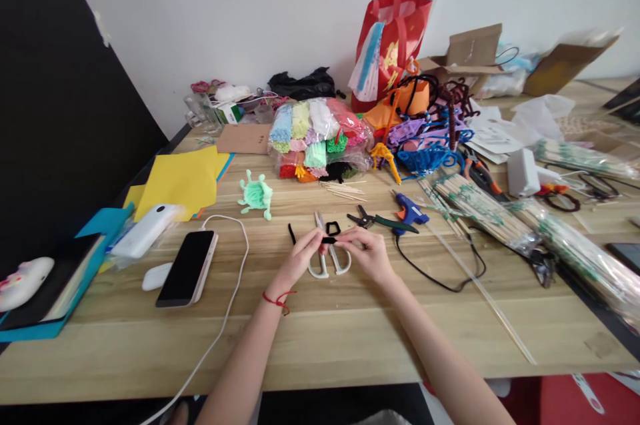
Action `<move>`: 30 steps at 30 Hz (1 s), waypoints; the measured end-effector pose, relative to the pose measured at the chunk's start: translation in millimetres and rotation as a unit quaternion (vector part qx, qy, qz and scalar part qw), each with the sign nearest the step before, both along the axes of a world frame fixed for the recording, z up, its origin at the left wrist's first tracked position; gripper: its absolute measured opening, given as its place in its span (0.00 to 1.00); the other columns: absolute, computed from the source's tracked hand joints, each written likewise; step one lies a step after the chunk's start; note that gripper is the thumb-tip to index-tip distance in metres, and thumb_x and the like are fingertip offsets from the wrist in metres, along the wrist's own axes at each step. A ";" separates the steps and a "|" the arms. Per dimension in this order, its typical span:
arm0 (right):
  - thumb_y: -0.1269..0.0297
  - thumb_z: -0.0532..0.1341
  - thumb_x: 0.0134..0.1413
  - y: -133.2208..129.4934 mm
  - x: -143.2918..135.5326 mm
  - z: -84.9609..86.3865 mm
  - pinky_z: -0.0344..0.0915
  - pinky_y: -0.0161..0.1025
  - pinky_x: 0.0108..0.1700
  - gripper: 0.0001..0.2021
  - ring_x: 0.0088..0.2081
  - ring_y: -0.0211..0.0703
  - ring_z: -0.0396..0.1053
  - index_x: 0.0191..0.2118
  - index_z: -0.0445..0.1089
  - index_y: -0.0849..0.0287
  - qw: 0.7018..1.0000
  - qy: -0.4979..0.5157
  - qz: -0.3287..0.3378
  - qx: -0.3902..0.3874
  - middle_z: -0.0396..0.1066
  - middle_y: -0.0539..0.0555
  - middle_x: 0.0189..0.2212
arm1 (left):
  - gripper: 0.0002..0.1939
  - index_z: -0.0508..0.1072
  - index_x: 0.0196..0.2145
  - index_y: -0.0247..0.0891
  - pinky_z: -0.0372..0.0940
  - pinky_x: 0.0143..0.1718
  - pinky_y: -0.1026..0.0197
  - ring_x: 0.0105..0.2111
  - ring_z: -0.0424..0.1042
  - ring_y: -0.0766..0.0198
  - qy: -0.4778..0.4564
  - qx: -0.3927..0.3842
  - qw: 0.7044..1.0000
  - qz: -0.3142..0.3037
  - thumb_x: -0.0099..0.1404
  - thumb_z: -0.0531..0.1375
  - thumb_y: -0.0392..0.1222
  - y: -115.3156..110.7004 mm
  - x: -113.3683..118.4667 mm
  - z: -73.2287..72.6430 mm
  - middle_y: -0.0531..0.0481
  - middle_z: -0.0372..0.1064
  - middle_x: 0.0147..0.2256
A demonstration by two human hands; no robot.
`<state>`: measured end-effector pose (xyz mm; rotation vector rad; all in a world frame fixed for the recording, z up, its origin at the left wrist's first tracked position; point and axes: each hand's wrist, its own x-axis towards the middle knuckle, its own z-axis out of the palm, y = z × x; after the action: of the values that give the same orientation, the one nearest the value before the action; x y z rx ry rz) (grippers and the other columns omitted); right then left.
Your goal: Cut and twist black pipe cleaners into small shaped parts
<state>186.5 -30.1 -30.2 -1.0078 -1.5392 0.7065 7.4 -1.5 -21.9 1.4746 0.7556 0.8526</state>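
Black strip (329, 240) is over the white-handled scissors (333, 258); the left hand (302, 254) and the right hand (371, 254) are both pinching it between their fingertips.

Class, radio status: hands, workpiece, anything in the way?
Left hand, right hand: both pinching black strip. Strip spans between them. White-handled scissors lie underneath.

A thin red cord bracelet (277, 302), knotted with loose ends, encircles the wrist (280, 284) of the left hand (303, 252); the forearm (250, 345) behind the bracelet is bare.
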 end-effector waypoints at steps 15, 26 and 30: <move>0.62 0.63 0.51 0.9 0.6 0.3 0.68 0.40 0.39 0.05 0.35 0.44 0.72 0.33 0.74 0.57 0.999 -0.014 0.039 -0.003 0.75 0.56 0.31 | 0.19 0.60 0.25 0.35 0.55 0.34 0.62 0.28 0.57 0.67 -0.034 -0.044 0.996 -0.071 0.66 0.50 0.53 1.9 -4.2 -1.2 0.53 0.56 0.25; 0.64 0.64 0.51 1.5 0.3 -0.2 0.67 0.40 0.41 0.08 0.36 0.44 0.71 0.38 0.74 0.57 0.996 -0.063 0.051 0.023 0.75 0.56 0.33 | 0.16 0.63 0.26 0.35 0.55 0.33 0.64 0.28 0.58 0.68 0.049 -0.024 0.996 -0.075 0.66 0.51 0.49 5.2 -9.7 5.3 0.54 0.58 0.25; 0.63 0.63 0.51 0.7 -0.3 0.5 0.67 0.40 0.38 0.07 0.33 0.43 0.70 0.36 0.74 0.58 0.993 -0.099 0.061 0.035 0.74 0.56 0.31 | 0.15 0.63 0.26 0.35 0.54 0.31 0.65 0.27 0.58 0.69 0.082 -0.010 0.993 -0.090 0.65 0.52 0.48 6.5 -9.7 3.8 0.55 0.57 0.24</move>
<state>186.1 -29.5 -29.7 -0.9590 -1.7980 0.6480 -2.2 5.0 -18.1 1.5818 0.7378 0.5909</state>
